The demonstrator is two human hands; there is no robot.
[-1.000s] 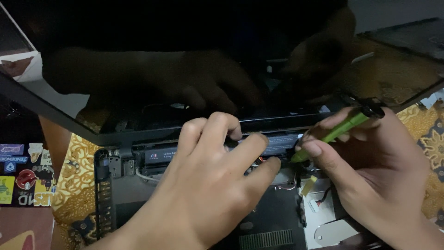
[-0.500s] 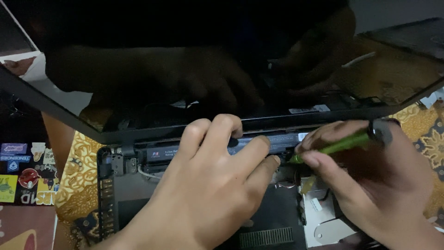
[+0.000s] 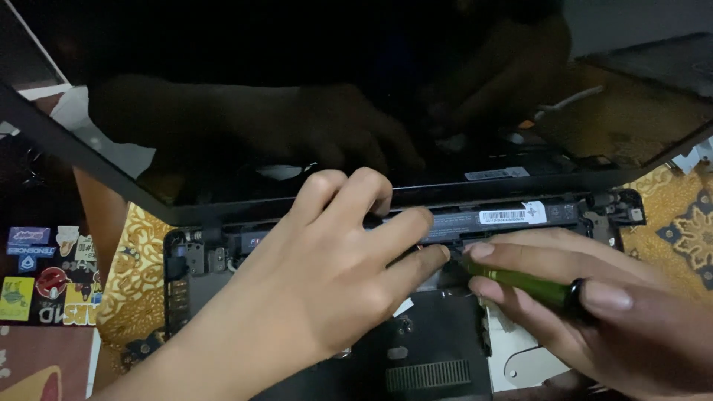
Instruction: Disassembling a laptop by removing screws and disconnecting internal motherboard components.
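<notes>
Head view: a yellow patterned cloth [image 3: 130, 286] covers the surface, and on it lies an opened laptop base [image 3: 438, 356] with its dark screen [image 3: 334, 96] raised behind. The left hand [image 3: 327, 275] rests fingers spread on the long battery [image 3: 512, 217] at the base's rear edge, holding nothing. The right hand [image 3: 594, 312] pinches a green screwdriver [image 3: 523, 284], grip closed, tip beside the left fingertips. Judging by this, a fastener beside the battery is being worked; next calls for steady turning.
</notes>
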